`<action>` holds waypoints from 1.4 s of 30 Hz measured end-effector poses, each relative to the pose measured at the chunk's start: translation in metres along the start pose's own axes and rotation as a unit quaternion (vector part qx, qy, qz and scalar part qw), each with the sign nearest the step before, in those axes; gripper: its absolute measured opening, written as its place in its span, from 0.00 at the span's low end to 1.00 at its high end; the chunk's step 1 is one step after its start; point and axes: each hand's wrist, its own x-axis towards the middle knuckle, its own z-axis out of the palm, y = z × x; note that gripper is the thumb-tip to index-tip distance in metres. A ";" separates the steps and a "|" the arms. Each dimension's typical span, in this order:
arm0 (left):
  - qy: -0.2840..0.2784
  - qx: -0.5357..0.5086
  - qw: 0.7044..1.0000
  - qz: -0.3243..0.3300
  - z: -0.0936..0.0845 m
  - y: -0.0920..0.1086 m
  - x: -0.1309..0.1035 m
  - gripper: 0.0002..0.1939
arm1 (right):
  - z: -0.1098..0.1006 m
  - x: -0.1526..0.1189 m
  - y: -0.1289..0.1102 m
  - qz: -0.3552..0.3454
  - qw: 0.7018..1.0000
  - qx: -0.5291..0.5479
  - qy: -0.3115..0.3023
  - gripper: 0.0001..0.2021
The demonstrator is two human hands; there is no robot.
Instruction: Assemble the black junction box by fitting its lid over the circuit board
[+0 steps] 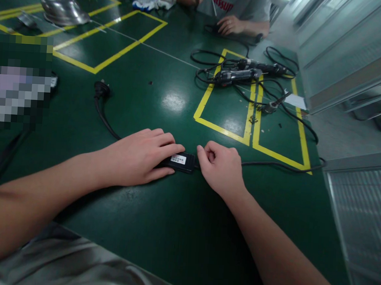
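Note:
A black power adapter (186, 161) with a small white label lies on the green table (153, 226). My left hand (141, 156) lies over its left part, thumb on the near side and fingers on the far side. My right hand (223, 166) is closed just right of the adapter, around the thin black cable (273, 164) that runs on to the table's right edge. From the left, a thicker cord with a black plug (101, 89) leads under my left hand.
Black electric screwdrivers (235, 76) with coiled cords lie inside yellow tape frames at the back right. A metal bowl-like part (63, 10) stands at the back left. Across the table, another person's hand (230, 25) rests near a dark object. A blurred-out patch covers the left edge.

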 end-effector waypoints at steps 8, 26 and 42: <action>-0.010 0.011 1.000 -0.007 -0.001 0.004 0.000 0.22 | 0.000 -0.001 0.001 0.001 1.000 0.011 -0.002 0.20; -0.009 0.014 1.000 -0.006 0.000 0.003 0.000 0.22 | -0.001 -0.001 0.002 -0.007 1.000 0.010 0.000 0.20; -0.012 0.008 1.000 -0.010 -0.001 0.004 0.000 0.22 | -0.002 0.000 0.001 -0.004 1.000 0.014 -0.004 0.21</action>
